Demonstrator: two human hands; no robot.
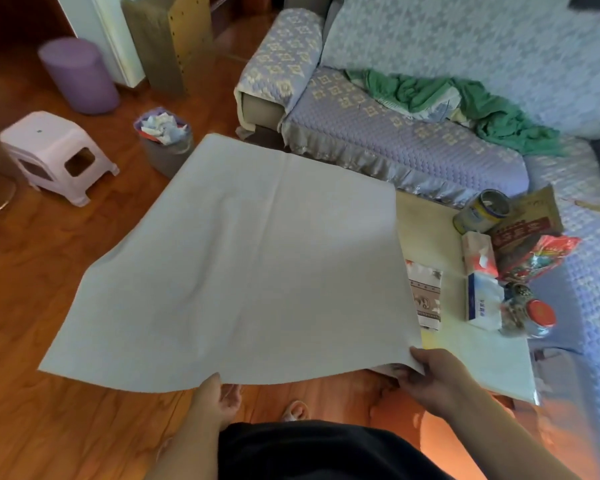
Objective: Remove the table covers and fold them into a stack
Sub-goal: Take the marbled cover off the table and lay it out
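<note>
A large pale grey-white table cover point(243, 258) is spread out in the air over the left part of a low table, its plain side up, with a crease running down its middle. My left hand point(217, 396) pinches its near edge at the centre. My right hand point(430, 374) grips its near right corner. A yellowish cover point(426, 230) still lies on the table to the right. A small folded patterned cloth point(426, 296) rests on that cover beside the lifted sheet's right edge.
On the table's right end stand a tin can point(482, 211), tissue packs point(480, 271), a red bag point(537, 258) and a red-lidded jar point(530, 313). A sofa point(395, 133) with green cloth lies behind. A full bin point(167, 140), white stool point(56, 154) and purple cylinder point(78, 76) stand on the wooden floor.
</note>
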